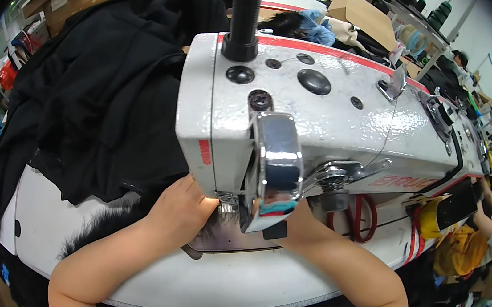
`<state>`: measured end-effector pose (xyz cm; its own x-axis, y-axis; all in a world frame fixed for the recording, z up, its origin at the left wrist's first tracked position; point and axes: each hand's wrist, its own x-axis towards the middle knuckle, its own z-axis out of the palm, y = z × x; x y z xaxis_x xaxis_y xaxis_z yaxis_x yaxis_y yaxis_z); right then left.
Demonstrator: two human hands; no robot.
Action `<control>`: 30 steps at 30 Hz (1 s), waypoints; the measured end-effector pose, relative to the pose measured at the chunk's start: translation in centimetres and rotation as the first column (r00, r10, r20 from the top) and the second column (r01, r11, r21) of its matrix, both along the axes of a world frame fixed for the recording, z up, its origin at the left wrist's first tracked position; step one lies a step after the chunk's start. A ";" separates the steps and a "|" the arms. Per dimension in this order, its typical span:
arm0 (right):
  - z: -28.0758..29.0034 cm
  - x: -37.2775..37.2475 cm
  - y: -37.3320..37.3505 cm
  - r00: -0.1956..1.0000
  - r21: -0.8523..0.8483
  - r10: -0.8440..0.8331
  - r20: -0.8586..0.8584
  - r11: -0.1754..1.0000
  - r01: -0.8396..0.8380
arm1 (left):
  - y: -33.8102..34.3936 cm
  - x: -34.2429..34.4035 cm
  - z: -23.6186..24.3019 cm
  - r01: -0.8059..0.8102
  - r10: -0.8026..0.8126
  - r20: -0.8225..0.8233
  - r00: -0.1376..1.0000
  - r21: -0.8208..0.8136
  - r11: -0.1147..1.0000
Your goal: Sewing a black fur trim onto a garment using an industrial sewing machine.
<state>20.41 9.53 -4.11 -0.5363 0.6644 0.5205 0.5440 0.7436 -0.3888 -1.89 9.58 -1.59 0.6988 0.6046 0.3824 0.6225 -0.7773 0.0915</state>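
A white sewing machine (337,119) stands across the middle, its presser foot (228,204) lit by a small lamp. Just left of that foot is my left hand (184,210), its fingers curled down on black fur trim (106,222). Dark fur tufts show below this hand too. My right hand (299,222) reaches in behind the chrome guard (276,157), which hides its fingers. A large heap of black fabric (105,91) lies on the left of the table, running up to the machine head.
Red looped handles (367,222) lie on the white tabletop (279,276), right of my right hand. A black thread post (244,16) rises from the machine. Cardboard boxes (363,18) and fabric piles stand behind. At the far right, another person's arm (487,210) is near yellow cloth (463,250).
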 end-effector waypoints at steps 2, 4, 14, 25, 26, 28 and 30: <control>-0.3 0.0 0.2 0.999 -0.015 0.023 -0.045 1.000 -0.024 | 0.1 -0.1 -0.1 0.003 -0.003 -0.004 1.000 0.027 1.000; -0.9 -0.6 0.9 0.988 0.094 0.005 0.152 0.995 -0.019 | 0.0 -0.2 -0.2 0.004 -0.003 -0.016 1.000 0.056 0.998; 3.7 2.8 -2.2 0.899 0.300 -0.045 0.436 0.949 -0.098 | -0.9 -1.5 0.1 0.093 -0.090 0.145 0.985 -0.014 0.996; 3.8 1.8 -1.8 0.947 0.217 0.094 0.306 0.962 -0.165 | -1.4 -1.7 0.1 0.128 -0.115 0.169 0.979 -0.071 0.989; 3.6 1.8 -1.7 0.948 0.218 0.094 0.304 0.962 -0.165 | -1.5 -1.8 0.1 0.143 -0.124 0.168 0.978 -0.104 0.984; 3.5 2.0 -1.6 0.942 0.262 0.104 0.320 0.945 -0.194 | -1.6 -1.9 0.3 0.166 -0.142 0.147 0.979 -0.166 0.972; 3.3 2.0 -1.5 0.931 0.331 0.127 0.343 0.911 -0.246 | -1.8 -2.1 0.6 0.198 -0.176 0.147 0.973 -0.150 0.969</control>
